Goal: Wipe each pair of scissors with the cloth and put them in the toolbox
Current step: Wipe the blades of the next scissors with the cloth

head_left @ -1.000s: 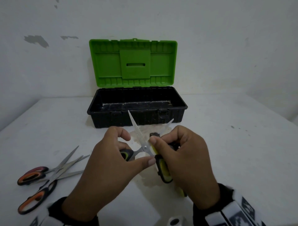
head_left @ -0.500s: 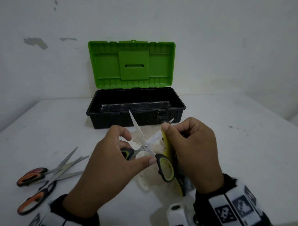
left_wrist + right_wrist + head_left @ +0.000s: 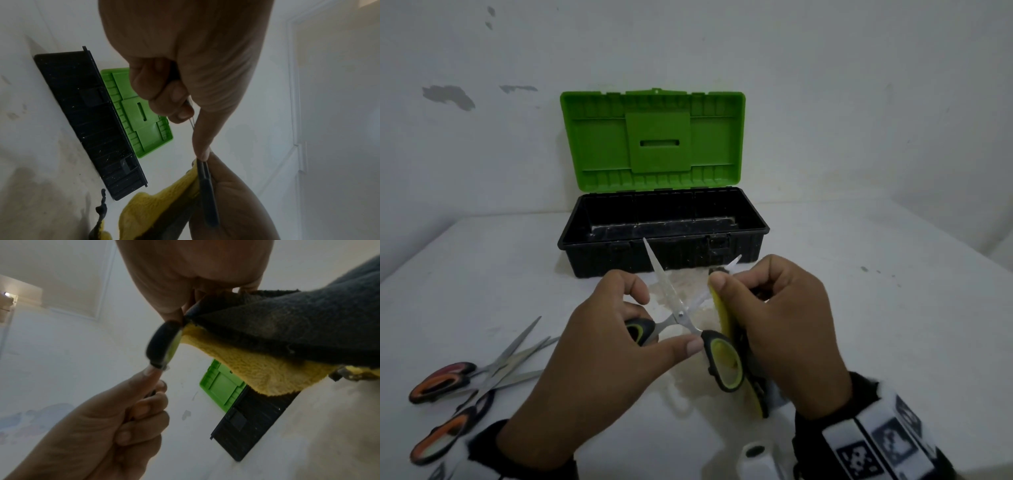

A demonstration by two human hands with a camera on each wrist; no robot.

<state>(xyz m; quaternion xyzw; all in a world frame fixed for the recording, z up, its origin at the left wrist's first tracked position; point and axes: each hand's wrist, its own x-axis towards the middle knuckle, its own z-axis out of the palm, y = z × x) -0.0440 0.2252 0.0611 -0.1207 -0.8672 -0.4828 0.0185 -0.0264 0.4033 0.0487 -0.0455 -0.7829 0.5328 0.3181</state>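
Left hand (image 3: 599, 346) is curled around one handle of the open yellow-and-black scissors (image 3: 681, 317), held above the table (image 3: 876, 335) right in front of the open toolbox (image 3: 664, 250). Right hand (image 3: 787, 329) pinches the yellow-and-grey cloth (image 3: 267, 353) around one blade. Two orange-handled scissors (image 3: 458, 387) lie off to the left.

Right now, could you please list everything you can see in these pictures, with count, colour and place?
Toolbox: one, black with a green lid standing open, at the back of the table.
Held scissors: one pair, black and yellow-green handles, blades spread, between both hands.
Cloth: one, yellow with a dark side, against one blade.
Spare scissors: two pairs, black and orange handles, front left on the table.
Table: one, white.
Left hand: grips one scissor handle.
Right hand: pinches the cloth.
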